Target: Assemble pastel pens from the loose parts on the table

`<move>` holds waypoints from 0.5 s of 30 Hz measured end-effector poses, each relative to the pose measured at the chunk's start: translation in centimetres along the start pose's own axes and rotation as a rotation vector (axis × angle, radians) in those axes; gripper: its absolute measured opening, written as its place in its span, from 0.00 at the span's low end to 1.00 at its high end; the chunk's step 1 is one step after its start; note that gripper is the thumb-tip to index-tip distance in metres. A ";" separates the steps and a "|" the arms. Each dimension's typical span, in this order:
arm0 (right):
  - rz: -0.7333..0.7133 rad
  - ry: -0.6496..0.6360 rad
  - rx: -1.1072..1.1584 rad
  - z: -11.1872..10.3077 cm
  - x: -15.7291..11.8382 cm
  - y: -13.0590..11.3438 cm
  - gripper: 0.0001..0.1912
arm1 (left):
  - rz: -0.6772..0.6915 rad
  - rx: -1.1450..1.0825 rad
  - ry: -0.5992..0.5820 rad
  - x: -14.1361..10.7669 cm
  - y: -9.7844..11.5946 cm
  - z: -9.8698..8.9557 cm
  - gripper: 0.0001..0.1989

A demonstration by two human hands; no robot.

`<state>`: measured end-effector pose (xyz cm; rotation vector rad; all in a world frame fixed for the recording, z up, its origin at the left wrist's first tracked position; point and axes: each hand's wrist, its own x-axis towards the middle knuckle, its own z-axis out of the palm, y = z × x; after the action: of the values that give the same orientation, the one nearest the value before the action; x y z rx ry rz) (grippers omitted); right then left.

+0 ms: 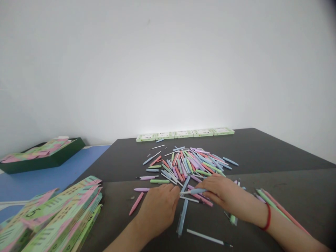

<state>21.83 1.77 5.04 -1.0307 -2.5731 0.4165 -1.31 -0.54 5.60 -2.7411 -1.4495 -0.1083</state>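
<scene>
Near the table's front, my left hand (160,206) pinches the end of a thin white refill (185,192). The refill's other end meets a light blue pen barrel (198,191), which the closed fingers of my right hand (223,192) hold. Just below and between the hands lies a blue pen with a clear part (182,217). A loose white refill (204,237) rests nearer the front edge. Beyond my hands spreads a pile of pink, green, purple and blue barrels (191,162) mixed with white refills.
Several flat pale green boxes (183,134) line the table's back edge. Printed cartons (60,217) are stacked at the front left. A dark green tray (34,166) stands on a blue surface at the far left. Long green and red pieces (285,210) lie beside my right forearm.
</scene>
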 end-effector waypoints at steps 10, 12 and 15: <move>0.067 -0.054 -0.084 2.9 0.1 -1.6 0.08 | 0.042 -0.176 -0.078 -0.2 1.1 1.7 0.08; 0.116 -0.060 -0.095 3.2 0.0 -1.7 0.06 | 0.058 -0.190 -0.109 -0.3 1.0 1.9 0.10; 0.137 -0.083 -0.079 3.2 -0.1 -1.8 0.05 | 0.084 -0.182 -0.167 -0.1 0.7 2.4 0.11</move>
<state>19.47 0.01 2.83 -1.2479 -2.6188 0.4032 -0.73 -0.86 3.24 -3.0195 -1.4246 -0.0090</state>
